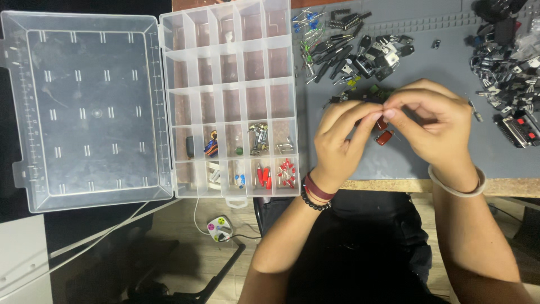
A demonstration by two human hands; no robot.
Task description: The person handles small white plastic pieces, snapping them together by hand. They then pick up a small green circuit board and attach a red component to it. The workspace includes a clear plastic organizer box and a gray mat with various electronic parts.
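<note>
Both hands, left hand (337, 141) and right hand (436, 126), pinch a small part (382, 115) between fingertips above the counter (427, 163); its thin legs could bend, or it could slip among the brown capacitors (383, 135).

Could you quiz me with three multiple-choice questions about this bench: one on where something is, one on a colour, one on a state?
1. Where does the organiser box lie from the hands?
A. To their left
B. To their right
C. Under them

2. What colour are the parts in the box's bottom-right compartment?
A. Blue
B. Red
C. Yellow

3. How is the box's lid?
A. Shut
B. Removed
C. Swung open flat

Answers:
1. A, the box sits left of the left hand and right hand.
2. B, small red pieces fill that corner.
3. C, the clear lid lies flat beside the tray, joined along one edge.
</note>
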